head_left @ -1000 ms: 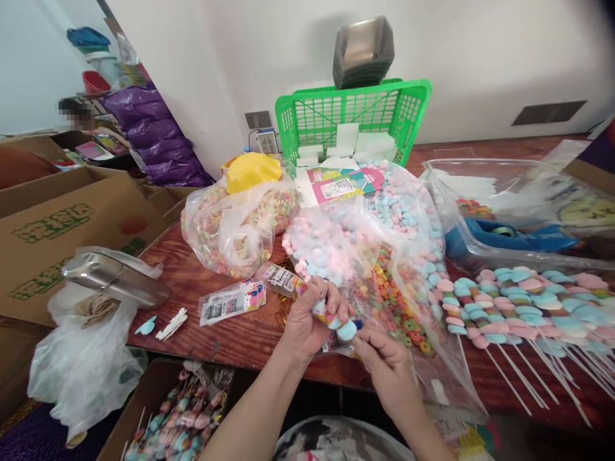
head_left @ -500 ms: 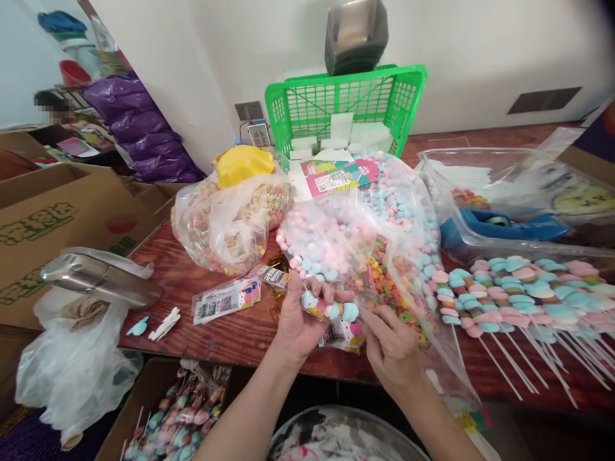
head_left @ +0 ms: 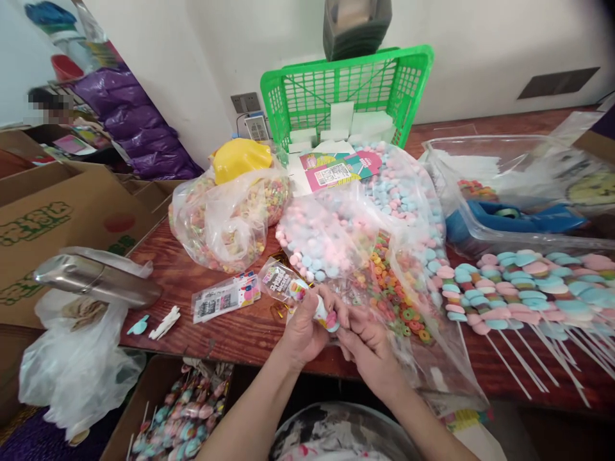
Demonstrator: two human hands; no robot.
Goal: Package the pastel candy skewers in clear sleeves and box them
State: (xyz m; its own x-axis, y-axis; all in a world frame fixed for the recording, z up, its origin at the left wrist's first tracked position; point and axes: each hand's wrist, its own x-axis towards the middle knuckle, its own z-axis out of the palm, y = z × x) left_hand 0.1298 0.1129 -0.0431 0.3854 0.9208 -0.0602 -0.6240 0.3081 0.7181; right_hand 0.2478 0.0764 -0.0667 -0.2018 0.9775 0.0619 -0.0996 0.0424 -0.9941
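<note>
My left hand (head_left: 305, 330) is wrapped round a printed plastic packet (head_left: 283, 282) with a pink and blue marshmallow piece (head_left: 330, 320) at its end. The fingertips of my right hand (head_left: 368, 342) pinch at the near end of that piece; exactly what they grip is too small to tell. Beyond my hands lie a bag of pink and blue marshmallows (head_left: 314, 240) and a bag of ring candies (head_left: 406, 307). Flat printed packets (head_left: 227, 296) rest to the left. Marshmallow skewers (head_left: 523, 288) with white sticks lie at the right.
A green basket (head_left: 343, 80) stands by the wall, near a candy bag (head_left: 221, 218). A steel flask (head_left: 98, 280) lies at left, above a box of wrapped skewers (head_left: 180, 416). At right is a clear bin (head_left: 519, 242) with a blue tape dispenser (head_left: 519, 216). A person sits far left.
My right hand has moved left, closer to my left hand. The packet now reaches up and left from my left hand, and the marshmallow piece is mostly covered by it. The view has shifted slightly.
</note>
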